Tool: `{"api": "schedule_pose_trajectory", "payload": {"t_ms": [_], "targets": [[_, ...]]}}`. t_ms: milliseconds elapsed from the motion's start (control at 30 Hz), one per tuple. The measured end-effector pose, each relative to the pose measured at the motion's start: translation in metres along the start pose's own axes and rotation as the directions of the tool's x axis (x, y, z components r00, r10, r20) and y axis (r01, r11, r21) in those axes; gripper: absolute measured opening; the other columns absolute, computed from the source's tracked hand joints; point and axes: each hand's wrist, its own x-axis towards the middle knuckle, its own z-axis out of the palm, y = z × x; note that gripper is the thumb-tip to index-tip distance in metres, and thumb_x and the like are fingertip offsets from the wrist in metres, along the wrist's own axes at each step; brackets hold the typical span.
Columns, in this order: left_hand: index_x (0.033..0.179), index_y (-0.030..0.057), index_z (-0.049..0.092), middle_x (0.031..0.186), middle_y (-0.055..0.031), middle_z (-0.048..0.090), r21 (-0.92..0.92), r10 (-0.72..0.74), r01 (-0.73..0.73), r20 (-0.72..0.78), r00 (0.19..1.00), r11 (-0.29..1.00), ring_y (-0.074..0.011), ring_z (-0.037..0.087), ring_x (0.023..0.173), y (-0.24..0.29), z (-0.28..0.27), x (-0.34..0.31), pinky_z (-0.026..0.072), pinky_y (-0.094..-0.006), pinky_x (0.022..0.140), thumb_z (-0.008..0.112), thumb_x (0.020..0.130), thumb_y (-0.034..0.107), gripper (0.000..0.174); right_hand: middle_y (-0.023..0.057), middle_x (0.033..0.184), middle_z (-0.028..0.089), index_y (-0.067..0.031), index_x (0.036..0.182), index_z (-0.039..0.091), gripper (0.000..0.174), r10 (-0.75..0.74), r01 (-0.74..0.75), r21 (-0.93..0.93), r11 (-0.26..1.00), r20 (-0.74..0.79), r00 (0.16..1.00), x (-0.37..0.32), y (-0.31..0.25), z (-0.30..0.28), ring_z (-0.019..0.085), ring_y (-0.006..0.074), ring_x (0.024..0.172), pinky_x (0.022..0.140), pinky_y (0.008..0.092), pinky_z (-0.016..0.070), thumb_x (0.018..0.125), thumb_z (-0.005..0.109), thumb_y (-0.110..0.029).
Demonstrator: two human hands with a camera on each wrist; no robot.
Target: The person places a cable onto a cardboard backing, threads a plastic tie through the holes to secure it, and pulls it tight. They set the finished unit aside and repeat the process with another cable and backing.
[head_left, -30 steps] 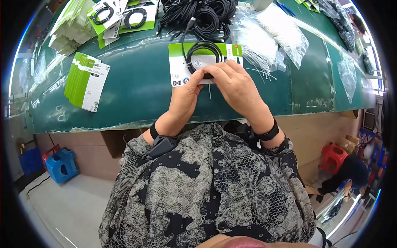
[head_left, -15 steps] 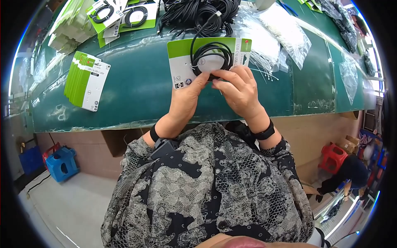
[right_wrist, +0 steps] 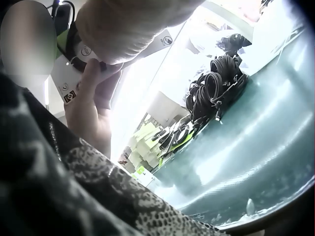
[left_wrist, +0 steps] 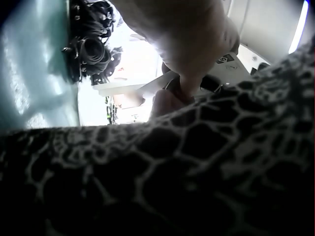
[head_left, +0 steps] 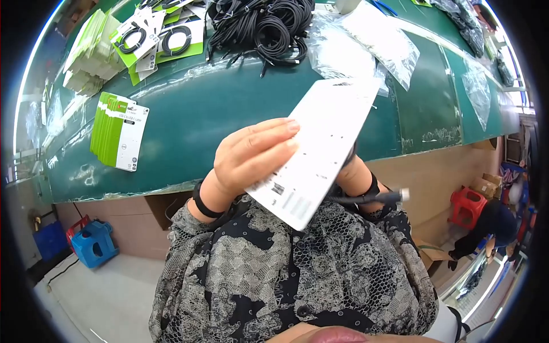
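Observation:
I hold a white cable card [head_left: 320, 143] tilted up in front of my chest, its plain back towards the head camera. My left hand [head_left: 251, 151] grips its left edge, fingers spread across the back. The card hides my right hand; only its wrist [head_left: 359, 178] shows in the head view. A black cable end [head_left: 372, 198] with a pale plug sticks out to the right below the card. In the right wrist view the right hand [right_wrist: 128, 24] closes over the card's printed face [right_wrist: 69, 78], where the cable coil sits.
On the green table [head_left: 189, 114] lie a pile of black cables [head_left: 263, 26], a stack of green-and-white cards [head_left: 120, 131], finished cable cards [head_left: 166, 37] and clear plastic bags [head_left: 366, 34]. A blue crate [head_left: 94, 243], a red stool [head_left: 466, 206] and a crouching person [head_left: 492, 220] are on the floor.
The card with its coiled cable has been lifted off the table, turned over and pulled toward my chest. Both hands came up with it, and a cable end now hangs out at the right.

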Motion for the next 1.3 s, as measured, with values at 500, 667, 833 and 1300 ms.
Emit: {"api": "schedule_pose_trajectory", "payload": {"t_ms": [500, 667, 833, 1300], "targets": [[0.098, 0.0067, 0.066, 0.102, -0.0163, 0.065, 0.255, 0.135, -0.168, 0.142, 0.981, 0.952, -0.0294, 0.067, 0.09, 0.006, -0.025, 0.016, 0.0576, -0.0333, 0.075, 0.071, 0.073, 0.014, 0.027, 0.0069, 0.126, 0.054, -0.0109, 0.122, 0.055, 0.042, 0.378, -0.578, 0.532, 0.619, 0.443, 0.813, -0.012, -0.043, -0.054, 0.046, 0.0255, 0.118, 0.101, 0.0424, 0.0339, 0.081, 0.063, -0.02], [0.1, 0.0105, 0.066, 0.1, -0.0149, 0.065, 0.307, 0.156, -0.197, 0.153, 0.976, 0.931, -0.0283, 0.067, 0.09, 0.008, -0.028, 0.02, 0.0574, -0.0329, 0.075, 0.072, 0.073, 0.017, 0.029, 0.0067, 0.13, 0.051, -0.0124, 0.125, 0.054, 0.044, 0.393, -0.723, 0.585, 0.367, 0.607, 0.691, 0.002, -0.044, -0.055, 0.043, 0.026, 0.125, 0.106, 0.0444, 0.03, 0.082, 0.062, -0.022], [0.101, 0.0135, 0.066, 0.098, -0.0135, 0.065, 0.351, 0.159, -0.206, 0.157, 0.975, 0.913, -0.0276, 0.067, 0.089, 0.01, -0.029, 0.017, 0.0574, -0.0325, 0.076, 0.073, 0.072, 0.019, 0.03, 0.0066, 0.131, 0.05, -0.0136, 0.126, 0.054, 0.045, 0.379, -0.723, 0.571, 0.39, 0.616, 0.691, -0.001, -0.045, -0.055, 0.041, 0.0267, 0.126, 0.107, 0.0448, 0.028, 0.083, 0.061, -0.023], [0.099, 0.0129, 0.068, 0.1, -0.0136, 0.064, 0.319, 0.153, -0.192, 0.144, 0.978, 0.928, -0.027, 0.066, 0.089, 0.006, -0.025, 0.014, 0.0577, -0.033, 0.075, 0.073, 0.071, 0.019, 0.029, 0.0065, 0.133, 0.048, -0.014, 0.126, 0.054, 0.044, 0.206, -0.453, 0.462, 0.762, 0.49, 0.847, -0.012, -0.034, -0.051, 0.037, 0.0261, 0.129, 0.11, 0.0458, 0.0224, 0.083, 0.061, -0.023]]}}
